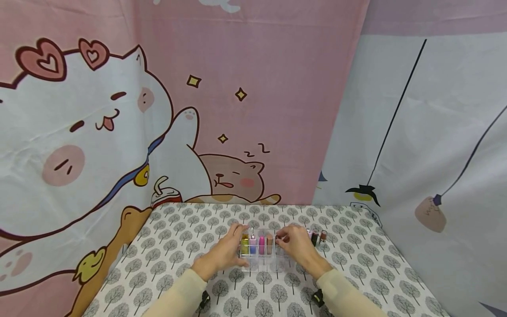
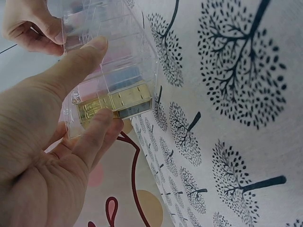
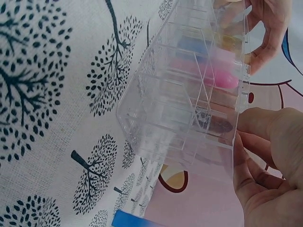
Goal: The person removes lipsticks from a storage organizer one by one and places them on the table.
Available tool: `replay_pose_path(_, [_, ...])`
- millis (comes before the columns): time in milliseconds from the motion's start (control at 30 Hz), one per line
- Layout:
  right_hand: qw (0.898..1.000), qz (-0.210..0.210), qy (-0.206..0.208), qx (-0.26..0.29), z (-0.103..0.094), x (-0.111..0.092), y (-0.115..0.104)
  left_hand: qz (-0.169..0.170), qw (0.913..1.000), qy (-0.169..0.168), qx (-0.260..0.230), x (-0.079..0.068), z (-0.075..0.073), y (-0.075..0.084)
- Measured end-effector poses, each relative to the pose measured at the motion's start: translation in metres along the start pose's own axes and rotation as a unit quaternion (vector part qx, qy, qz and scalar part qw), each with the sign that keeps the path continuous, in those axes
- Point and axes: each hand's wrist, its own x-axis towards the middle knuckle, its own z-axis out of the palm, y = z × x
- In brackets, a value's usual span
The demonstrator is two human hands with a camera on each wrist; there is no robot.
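Note:
A clear plastic organizer (image 1: 250, 264) with several compartments stands on the patterned cloth. My left hand (image 1: 226, 250) grips its left end, thumb on one side and fingers on the other. Inside are a gold lipstick tube (image 2: 130, 100), a pink and blue tube (image 1: 253, 245), a magenta tube (image 3: 220, 77) and a brownish tube (image 1: 270, 245). At the right part of the organizer, my right hand (image 1: 298, 245) pinches the end of a dark lipstick tube (image 3: 220, 124), which sits within a compartment. The fingertips partly hide that tube.
Several more lipstick tubes (image 1: 314, 238) are just right of my right hand, partly hidden behind it. White cloth printed with trees (image 1: 249, 291) covers the table. A cartoon-printed curtain (image 1: 277, 110) hangs behind the far edge, and another fabric wall is at right.

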Motion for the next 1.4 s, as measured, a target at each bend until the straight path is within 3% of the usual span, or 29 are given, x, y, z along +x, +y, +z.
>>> replay_pose_path(667, [0.998, -0.042, 0.040, 0.007, -0.008, -0.001, 0.000, -0.003, 0.9999, -0.001, -0.011, 0.001, -0.003, 0.003])
replay_pose_path(1133, [0.996, -0.034, 0.060, 0.063, -0.012, -0.003, -0.003, -0.001, 0.9999, -0.004, -0.014, -0.001, -0.001, 0.000])
replay_pose_path(1400, [0.995, -0.037, 0.070, 0.059, -0.016, -0.003, -0.004, 0.001, 0.9999, -0.001, -0.016, -0.002, -0.002, 0.002])
